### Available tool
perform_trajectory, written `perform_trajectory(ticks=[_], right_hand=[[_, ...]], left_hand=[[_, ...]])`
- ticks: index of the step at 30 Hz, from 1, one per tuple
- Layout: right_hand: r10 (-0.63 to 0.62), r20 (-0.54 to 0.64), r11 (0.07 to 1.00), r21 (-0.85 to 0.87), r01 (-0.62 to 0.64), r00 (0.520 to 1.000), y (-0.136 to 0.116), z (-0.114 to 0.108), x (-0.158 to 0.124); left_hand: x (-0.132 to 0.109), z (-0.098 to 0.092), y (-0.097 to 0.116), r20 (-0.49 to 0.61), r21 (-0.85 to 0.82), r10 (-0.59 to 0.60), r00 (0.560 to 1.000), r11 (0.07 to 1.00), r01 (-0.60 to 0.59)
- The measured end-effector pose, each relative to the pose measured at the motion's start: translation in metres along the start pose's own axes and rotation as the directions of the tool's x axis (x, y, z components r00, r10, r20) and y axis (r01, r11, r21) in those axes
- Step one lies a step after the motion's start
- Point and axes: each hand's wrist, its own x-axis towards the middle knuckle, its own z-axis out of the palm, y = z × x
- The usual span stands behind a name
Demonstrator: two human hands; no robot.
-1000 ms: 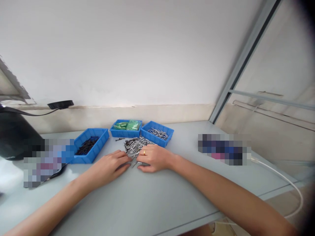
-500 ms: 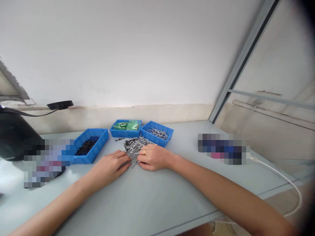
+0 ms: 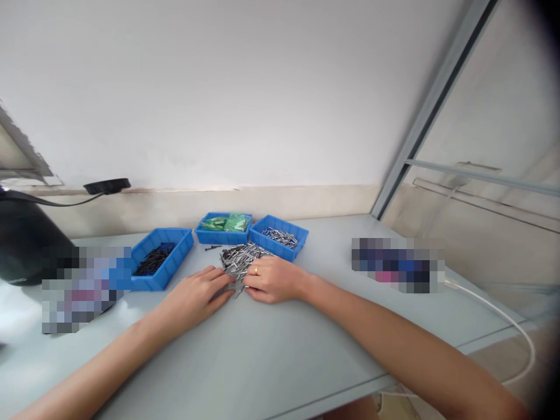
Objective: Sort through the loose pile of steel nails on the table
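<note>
A heap of thin silver metal pins, rivet-like, with a few dark screws [image 3: 238,256] lies on the grey table between my two hands. At its left edge rests my left hand [image 3: 207,290], fingers stretched toward the pins and the thumb a little apart. My right hand [image 3: 273,281], a ring on one finger, lies over the right side of the heap. Its fingers are curled down and pressed together; whatever is between them is hidden. One loose pin [image 3: 238,291] lies just in front of the heap, between the fingertips.
Behind the heap stand a blue bin of silver pins [image 3: 292,252] and a blue bin with green packets [image 3: 223,238]. To the left is a blue bin of black screws [image 3: 151,283]. A dark bottle [image 3: 30,245] stands far left; a white cable [image 3: 494,306] runs at right.
Both hands stay almost where they were at the heap. Only tiny finger shifts show; the bins have not moved.
</note>
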Motion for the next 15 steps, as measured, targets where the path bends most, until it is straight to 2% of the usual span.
perform_trajectory(ticks=[4, 9, 15], right_hand=[[-0.003, -0.016, 1.0, 0.011, 0.003, 1.0, 0.0, -0.0016, 0.0007], [0.008, 0.021, 1.0, 0.018, -0.008, 1.0, -0.0007, -0.0036, 0.0011], [-0.004, 0.003, 1.0, 0.009, 0.004, 1.0, 0.0, -0.0002, -0.0003]], left_hand=[[0.0, -0.0006, 0.0001, -0.016, -0.03, 0.014, 1.0, 0.999, -0.015], [-0.0004, 0.0003, 0.0002, -0.049, -0.043, 0.039, 0.998, 0.998, -0.041], [0.0024, 0.0037, 0.0028, -0.059, -0.028, 0.015, 0.998, 0.999, -0.016]])
